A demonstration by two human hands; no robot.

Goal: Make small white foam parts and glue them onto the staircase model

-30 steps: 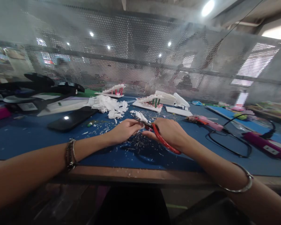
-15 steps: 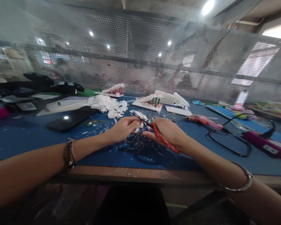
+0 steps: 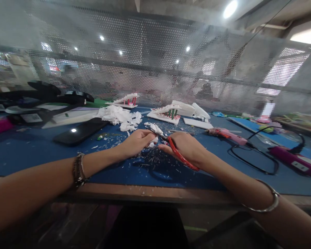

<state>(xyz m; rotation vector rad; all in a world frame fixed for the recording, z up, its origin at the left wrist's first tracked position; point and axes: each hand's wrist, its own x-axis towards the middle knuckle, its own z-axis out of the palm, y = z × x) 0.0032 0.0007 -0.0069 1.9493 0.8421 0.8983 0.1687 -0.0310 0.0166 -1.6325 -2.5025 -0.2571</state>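
Note:
My right hand [image 3: 188,147] grips red-handled scissors [image 3: 177,154] whose dark blades point left toward my left hand [image 3: 136,141]. My left hand is closed in a pinch on a small white piece [image 3: 152,140] right at the blades; most of that piece is hidden by the fingers. Both hands hover just above the blue mat [image 3: 28,152], over a scatter of fine white snippings [image 3: 152,159].
A dark phone [image 3: 79,132] lies at the left beside crumpled white scraps [image 3: 119,116]. Two small white models on coloured posts [image 3: 168,112] stand behind. A pink glue gun [image 3: 229,135] and black cable [image 3: 256,157] lie at the right. A perforated screen [image 3: 155,58] closes the back.
The scissors' blades tilted up slightly and came back down; both hands stayed almost in place over the snippings.

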